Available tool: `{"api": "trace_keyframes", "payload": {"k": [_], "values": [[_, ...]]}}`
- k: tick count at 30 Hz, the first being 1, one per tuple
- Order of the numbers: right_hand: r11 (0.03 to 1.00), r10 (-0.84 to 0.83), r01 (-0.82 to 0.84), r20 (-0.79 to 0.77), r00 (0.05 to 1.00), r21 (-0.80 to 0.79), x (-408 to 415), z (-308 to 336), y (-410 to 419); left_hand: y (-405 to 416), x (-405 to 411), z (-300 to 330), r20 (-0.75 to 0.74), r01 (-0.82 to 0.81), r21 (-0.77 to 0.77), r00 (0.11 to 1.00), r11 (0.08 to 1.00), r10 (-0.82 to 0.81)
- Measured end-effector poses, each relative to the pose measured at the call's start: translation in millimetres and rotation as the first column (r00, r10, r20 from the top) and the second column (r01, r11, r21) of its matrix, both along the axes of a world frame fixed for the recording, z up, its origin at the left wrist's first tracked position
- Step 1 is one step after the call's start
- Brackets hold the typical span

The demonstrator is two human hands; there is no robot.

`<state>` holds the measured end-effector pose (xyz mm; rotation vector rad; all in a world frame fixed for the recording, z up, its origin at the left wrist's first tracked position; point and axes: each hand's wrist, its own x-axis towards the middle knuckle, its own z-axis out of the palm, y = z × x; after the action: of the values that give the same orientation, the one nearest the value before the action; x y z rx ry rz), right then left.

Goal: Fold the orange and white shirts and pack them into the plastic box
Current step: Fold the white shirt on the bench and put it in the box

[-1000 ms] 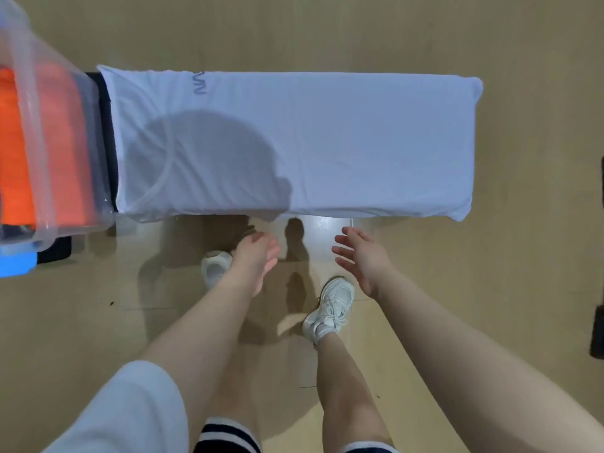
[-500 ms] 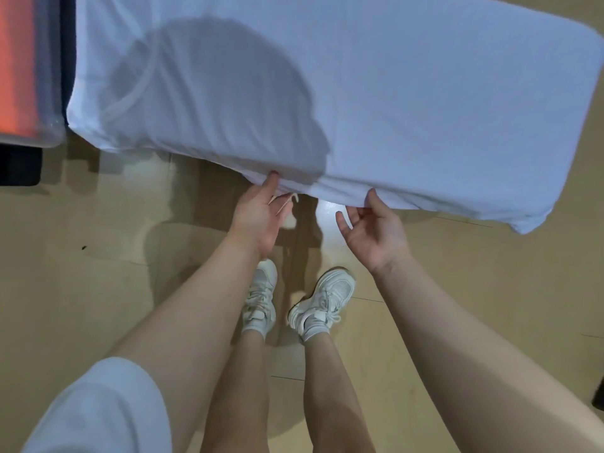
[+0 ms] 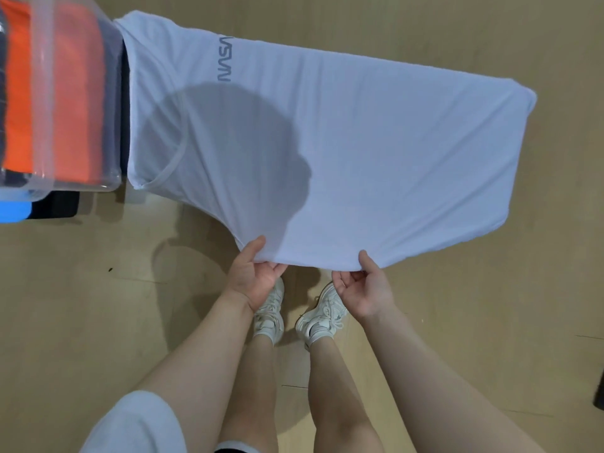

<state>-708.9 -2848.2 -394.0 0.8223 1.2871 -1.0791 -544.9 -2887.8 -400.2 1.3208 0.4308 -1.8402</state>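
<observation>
Lifted since a moment ago, the thin white shirt (image 3: 359,152) sags smoothly from pinching left hand (image 3: 253,277) and right hand (image 3: 366,289), beside the clear box (image 3: 45,93) holding orange shirts (image 3: 76,93).

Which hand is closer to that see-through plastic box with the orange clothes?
The left hand. It grips the white shirt edge on the side toward the plastic box; the right hand grips the same edge farther from it.

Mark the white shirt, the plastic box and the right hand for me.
white shirt (image 3: 376,152), head view, middle of the flat fabric.
plastic box (image 3: 44,93), head view, clear side wall over the orange shirt.
right hand (image 3: 367,289), head view, palm, fingers pinching the shirt's near edge.
</observation>
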Motion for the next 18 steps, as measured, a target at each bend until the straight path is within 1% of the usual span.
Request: {"api": "trace_keyframes", "payload": {"k": [2, 4, 9, 11, 15, 18], "values": [[1.0, -0.012, 0.012, -0.019, 1.0, -0.002, 1.6, -2.3, -0.5, 2.5, 1.4, -4.4, -0.009, -0.014, -0.007, 1.0, 1.0, 0.013], [1.0, -0.01, 0.01, -0.06, 0.998, 0.004, 1.1, -2.6, -2.7, 2.3, 1.1, -8.1, 0.013, -0.021, 0.021, 1.0, 1.0, 0.021], [0.997, 0.005, 0.01, -0.178, 0.984, 0.08, -8.0, 12.2, -3.7, 0.4, -1.0, 6.8, 0.236, 0.03, 0.1, 0.97, 0.995, -0.053], [0.993, 0.02, 0.005, -0.21, 0.977, 0.119, -12.7, 22.9, -8.3, -6.5, -1.2, 22.8, 0.288, 0.029, 0.103, 0.956, 0.994, -0.058], [0.987, 0.067, -0.025, -0.258, 0.964, 0.161, -24.6, 44.5, -36.2, -43.8, -5.5, 50.0, 0.338, -0.04, 0.165, 0.941, 0.986, -0.018], [0.982, 0.144, -0.098, -0.303, 0.942, 0.162, -33.5, 51.6, -63.9, -82.7, -12.4, 61.2, 0.373, -0.091, 0.186, 0.928, 0.978, 0.016]]}}
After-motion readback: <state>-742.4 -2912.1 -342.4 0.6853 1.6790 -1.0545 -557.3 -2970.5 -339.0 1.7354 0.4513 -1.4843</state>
